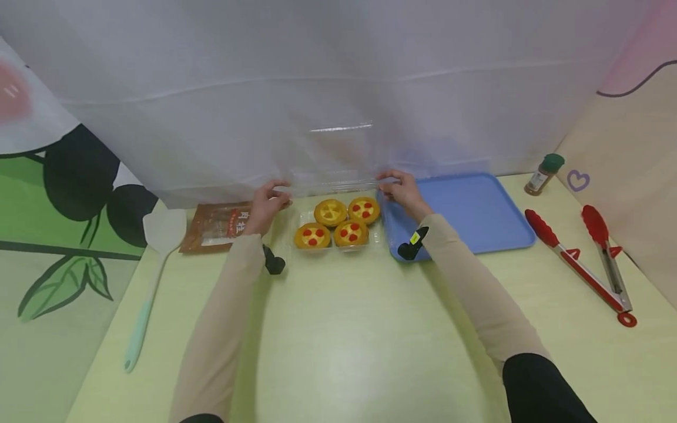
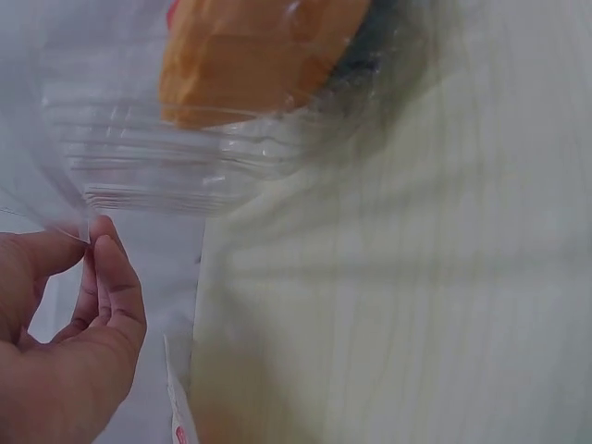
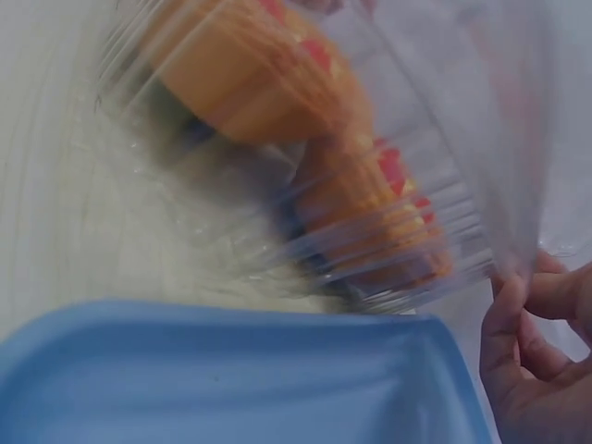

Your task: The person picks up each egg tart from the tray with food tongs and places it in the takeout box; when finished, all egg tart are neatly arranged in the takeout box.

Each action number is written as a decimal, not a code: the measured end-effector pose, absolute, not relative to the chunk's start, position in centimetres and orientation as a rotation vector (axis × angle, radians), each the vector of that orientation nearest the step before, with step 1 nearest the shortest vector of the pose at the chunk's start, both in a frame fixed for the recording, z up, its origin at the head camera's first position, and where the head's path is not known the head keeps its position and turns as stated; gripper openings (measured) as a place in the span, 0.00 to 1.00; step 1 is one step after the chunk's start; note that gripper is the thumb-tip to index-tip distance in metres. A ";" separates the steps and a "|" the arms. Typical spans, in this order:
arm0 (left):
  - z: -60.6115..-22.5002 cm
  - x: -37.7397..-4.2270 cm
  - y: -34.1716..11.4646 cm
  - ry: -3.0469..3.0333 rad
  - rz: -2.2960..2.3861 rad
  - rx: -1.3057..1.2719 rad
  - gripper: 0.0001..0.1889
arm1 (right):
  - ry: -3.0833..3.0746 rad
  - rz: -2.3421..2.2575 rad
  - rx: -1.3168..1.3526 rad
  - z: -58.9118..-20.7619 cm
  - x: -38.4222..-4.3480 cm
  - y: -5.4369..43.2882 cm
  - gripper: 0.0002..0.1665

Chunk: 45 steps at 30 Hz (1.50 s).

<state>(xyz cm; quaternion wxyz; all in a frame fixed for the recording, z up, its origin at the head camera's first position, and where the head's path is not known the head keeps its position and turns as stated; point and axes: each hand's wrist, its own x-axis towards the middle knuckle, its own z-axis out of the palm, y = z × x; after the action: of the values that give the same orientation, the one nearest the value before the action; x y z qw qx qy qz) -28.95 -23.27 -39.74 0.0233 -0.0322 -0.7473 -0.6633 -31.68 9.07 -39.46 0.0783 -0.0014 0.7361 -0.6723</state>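
Several small yellow tarts (image 1: 351, 233), some with red pieces on top, sit in a clear plastic box (image 1: 312, 251) at the back middle of the table. Its clear lid (image 1: 341, 127) stands raised at the back, against the white curtain. At the left end of the hinge side, my left hand (image 1: 268, 205) pinches the plastic edge between thumb and fingers, as the left wrist view shows. My right hand (image 1: 404, 192) pinches the opposite edge, above the corner of a blue tray (image 1: 465, 214). Ridged box walls (image 3: 370, 268) show blurred in the right wrist view.
Left of the box lie a brown packet (image 1: 206, 226) and a white spatula (image 1: 165, 230) with a mint handle. On the right are red-tipped tongs (image 1: 587, 273), spread apart, and a green-capped shaker bottle (image 1: 545, 174). A white curtain (image 1: 211, 129) hangs behind the table.
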 end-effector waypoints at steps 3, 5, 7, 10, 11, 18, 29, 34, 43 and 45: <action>-40.0 -28.9 -23.2 -2.293 -2.064 -0.105 0.14 | 2.198 -2.018 0.010 -39.7 -31.6 9.2 0.14; -40.1 -28.7 -23.1 -2.327 -2.017 -0.095 0.15 | 2.228 -1.998 -0.011 -39.7 -31.4 9.2 0.14; -40.0 -28.6 -23.0 -2.342 -1.998 -0.090 0.16 | 2.244 -1.989 -0.040 -39.7 -31.2 9.3 0.15; -39.5 -28.2 -22.8 -2.366 -1.972 -0.081 0.16 | 2.300 -1.960 -0.087 -39.6 -31.0 9.4 0.20; -39.3 -28.1 -22.8 -2.376 -1.969 -0.067 0.16 | 2.309 -1.956 -0.092 -39.6 -31.0 9.4 0.21; -38.7 -27.9 -22.8 -2.426 -1.976 -0.014 0.19 | 2.308 -1.897 -0.113 -39.8 -30.9 9.9 0.20; -40.1 -28.4 -23.7 -2.398 -2.064 0.041 0.17 | 2.334 -1.728 -0.157 -39.8 -31.0 9.8 0.22; -40.3 -27.8 -24.5 -2.477 -2.055 -0.076 0.20 | 2.360 -1.661 -0.169 -40.2 -31.2 9.8 0.23; -40.3 -27.1 -26.2 -2.660 -2.017 -0.264 0.28 | 2.303 -1.539 -0.153 -39.1 -30.7 9.7 0.33; -40.2 -26.8 -26.4 -2.669 -2.028 -0.293 0.29 | 2.270 -1.553 -0.154 -38.8 -30.3 9.8 0.35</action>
<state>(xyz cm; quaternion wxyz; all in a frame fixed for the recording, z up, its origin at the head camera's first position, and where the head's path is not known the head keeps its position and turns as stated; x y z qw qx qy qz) -26.78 -26.43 -40.20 -0.1112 -0.0865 -0.7883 -0.5989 -30.28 9.80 -38.81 0.1921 -0.0548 0.8088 -0.5532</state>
